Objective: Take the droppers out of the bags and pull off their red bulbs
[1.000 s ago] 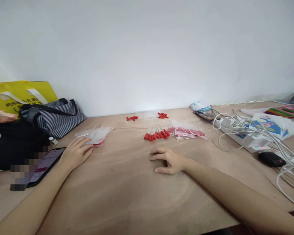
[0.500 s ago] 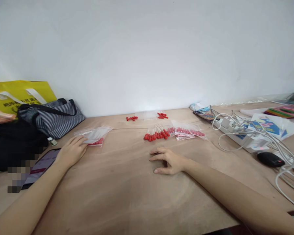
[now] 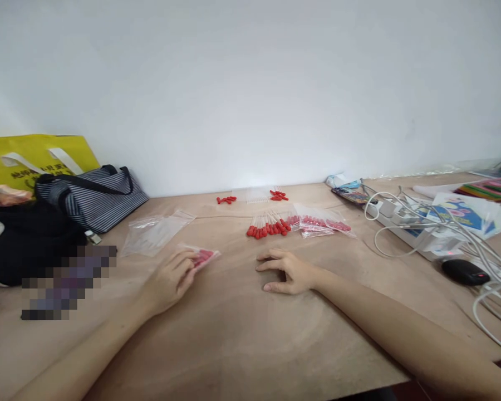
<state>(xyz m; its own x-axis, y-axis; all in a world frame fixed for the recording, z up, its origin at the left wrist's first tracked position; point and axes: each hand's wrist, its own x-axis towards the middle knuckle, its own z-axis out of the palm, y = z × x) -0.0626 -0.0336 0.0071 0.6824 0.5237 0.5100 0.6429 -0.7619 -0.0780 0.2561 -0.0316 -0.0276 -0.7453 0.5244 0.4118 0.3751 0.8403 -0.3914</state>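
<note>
My left hand (image 3: 173,278) grips a small clear plastic bag (image 3: 204,258) with red-tipped pieces inside, just above or on the table. Behind it lie flat clear plastic bags (image 3: 154,233). My right hand (image 3: 290,271) rests on the table, fingers apart and curved, with nothing in it. Beyond the right hand a fan of red-tipped white sticks (image 3: 268,225) lies loose. Beside that fan, to its right, several filled clear bags (image 3: 325,221) overlap. Near the wall sit two small groups of red-tipped pieces (image 3: 279,195), with a clear bag (image 3: 250,194) between them.
On the left stand a striped bag (image 3: 104,200), a yellow bag (image 3: 67,145) and a black bag (image 3: 29,245). A power strip (image 3: 426,242) with tangled white cables and a black mouse (image 3: 465,272) occupy the right. A white wall (image 3: 250,94) closes off the back.
My left hand has drawn the bag of red-tipped pieces away from the flat bags, to the right and nearer me. The right hand has stayed almost still.
</note>
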